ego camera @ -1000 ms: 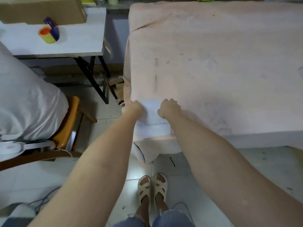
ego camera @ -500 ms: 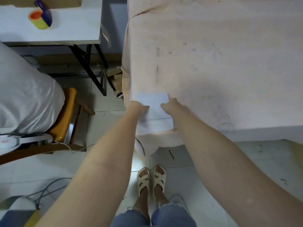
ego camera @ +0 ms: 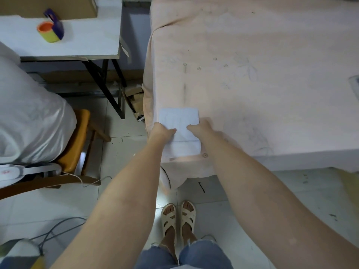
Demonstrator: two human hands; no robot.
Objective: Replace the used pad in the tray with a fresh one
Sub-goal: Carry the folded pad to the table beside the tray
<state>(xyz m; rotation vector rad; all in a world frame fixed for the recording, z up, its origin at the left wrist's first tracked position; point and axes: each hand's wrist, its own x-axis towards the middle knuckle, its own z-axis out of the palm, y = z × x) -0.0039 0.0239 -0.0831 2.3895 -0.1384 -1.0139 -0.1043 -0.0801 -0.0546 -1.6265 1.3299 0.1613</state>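
Note:
A folded white pad [ego camera: 179,118] lies at the near left corner of the table, on the pale pink cloth [ego camera: 252,65]. My left hand [ego camera: 162,131] grips the pad's left side, thumb on top and fingers hidden under it. My right hand [ego camera: 200,126] grips the pad's right side the same way. The upper half of the pad lies flat beyond my hands, and a second layer shows below them toward the table edge. No tray is in view.
A small white table [ego camera: 81,35] at the upper left carries a tape dispenser [ego camera: 51,29] and a cardboard box. A wooden chair [ego camera: 77,140] with a white bag [ego camera: 29,113] on it stands at left. Cables lie on the tiled floor.
The pad has unfolded away from me: its white upper half now lies spread on the cloth beyond my hands. Both hands have stayed at its sides.

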